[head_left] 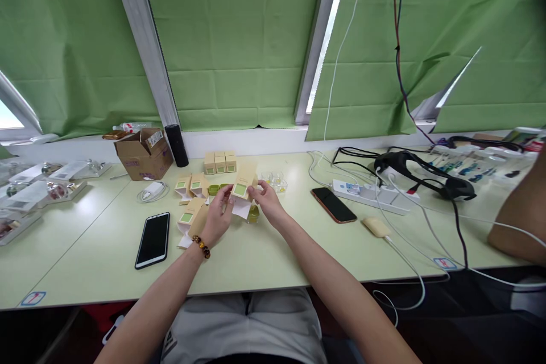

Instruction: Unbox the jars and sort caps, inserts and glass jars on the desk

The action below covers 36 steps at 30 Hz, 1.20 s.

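Between my two hands is a kraft-coloured paper box (246,173) with a green label and a white flap hanging from its lower end. My left hand (219,216) grips its left edge, and my right hand (268,201) pinches its right side. A small yellow-green jar (253,214) stands on the table just below the box. Behind my left fingers are green jars (213,189), partly hidden. More kraft boxes lie left of my hands, two side by side (190,185) and others (190,216) near my left wrist. Clear little cups (275,178) stand beyond my right hand.
Closed small boxes (219,162) stand at the back. Left are a phone (152,240), a charger (152,190), a cardboard carton (144,154) and a black cylinder (176,145). Right are another phone (333,205), a power strip (373,196), cables, a black headset (426,173) and another person's arm (518,216).
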Motion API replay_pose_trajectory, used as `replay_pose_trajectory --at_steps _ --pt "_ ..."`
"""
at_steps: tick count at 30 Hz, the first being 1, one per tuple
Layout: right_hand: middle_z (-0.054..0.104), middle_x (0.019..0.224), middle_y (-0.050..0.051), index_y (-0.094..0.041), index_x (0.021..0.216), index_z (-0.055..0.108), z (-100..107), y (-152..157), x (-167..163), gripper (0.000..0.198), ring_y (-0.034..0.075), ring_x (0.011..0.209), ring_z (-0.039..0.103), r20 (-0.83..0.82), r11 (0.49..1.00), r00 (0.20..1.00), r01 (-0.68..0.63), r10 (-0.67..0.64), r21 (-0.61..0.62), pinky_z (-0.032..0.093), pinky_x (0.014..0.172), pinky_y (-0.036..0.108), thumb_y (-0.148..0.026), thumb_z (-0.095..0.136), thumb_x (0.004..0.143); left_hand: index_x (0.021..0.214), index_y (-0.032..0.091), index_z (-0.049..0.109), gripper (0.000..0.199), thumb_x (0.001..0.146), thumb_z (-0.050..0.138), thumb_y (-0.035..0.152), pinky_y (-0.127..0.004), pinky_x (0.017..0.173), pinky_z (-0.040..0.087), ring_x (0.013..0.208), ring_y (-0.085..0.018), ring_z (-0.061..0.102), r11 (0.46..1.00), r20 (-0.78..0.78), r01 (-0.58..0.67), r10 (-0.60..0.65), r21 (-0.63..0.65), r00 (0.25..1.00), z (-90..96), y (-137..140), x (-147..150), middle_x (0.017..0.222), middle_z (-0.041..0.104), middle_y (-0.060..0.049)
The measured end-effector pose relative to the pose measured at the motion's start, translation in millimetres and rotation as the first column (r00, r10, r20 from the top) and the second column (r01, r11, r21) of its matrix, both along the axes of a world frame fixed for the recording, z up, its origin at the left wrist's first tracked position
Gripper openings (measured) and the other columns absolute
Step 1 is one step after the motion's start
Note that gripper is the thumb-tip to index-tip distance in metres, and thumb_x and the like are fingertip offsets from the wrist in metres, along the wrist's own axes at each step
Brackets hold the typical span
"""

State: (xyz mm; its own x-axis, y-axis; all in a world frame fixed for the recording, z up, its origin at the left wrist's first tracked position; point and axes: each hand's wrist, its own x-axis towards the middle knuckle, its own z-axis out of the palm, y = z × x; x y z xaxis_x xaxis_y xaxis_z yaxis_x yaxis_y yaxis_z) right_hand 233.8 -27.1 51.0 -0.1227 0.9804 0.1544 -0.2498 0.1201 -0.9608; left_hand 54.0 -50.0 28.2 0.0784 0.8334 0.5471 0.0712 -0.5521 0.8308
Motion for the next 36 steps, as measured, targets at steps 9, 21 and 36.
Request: replay_pose_trajectory --at_steps 9,21,36 --pt "0.081 0.095 0.008 -0.02 0.107 0.073 -6 -1 -5 0.066 0.024 0.078 0.074 -0.003 0.993 0.995 -0.103 0.104 0.051 0.058 0.067 0.033 -0.072 0.084 0.067 0.125 0.022 0.057 0.04 0.089 0.074 0.032 -0.042 0.102 0.052 0.117 -0.025 0.063 0.998 0.046 -0.058 0.059 -0.016 0.997 -2.9 5 3 0.126 0.064 -0.011" --pt "0.081 0.112 0.011 -0.021 0.11 0.073 4 -6 -2 0.062 0.029 0.096 0.077 -0.017 0.996 0.999 -0.047 0.048 0.076 0.063 0.085 0.04 -0.062 0.089 0.067 0.136 0.022 0.049 0.067 0.081 0.084 0.038 -0.045 0.11 0.05 0.132 -0.029 0.059 0.986 0.163 0.142 -0.127 -0.083 0.978 6.5 0 3 0.14 0.06 -0.015" --pt "0.082 0.096 0.008 -0.021 0.091 0.078 -2 -5 2 0.039 0.031 0.088 0.076 -0.026 0.977 0.987 0.161 -0.159 0.139 0.062 0.078 0.046 -0.048 0.089 0.064 0.119 0.018 0.063 0.045 0.085 0.081 0.04 -0.043 0.102 0.052 0.112 -0.026 0.068 0.97 0.165 0.223 -0.205 -0.099 0.965 6.1 2 -3 0.122 0.07 -0.013"
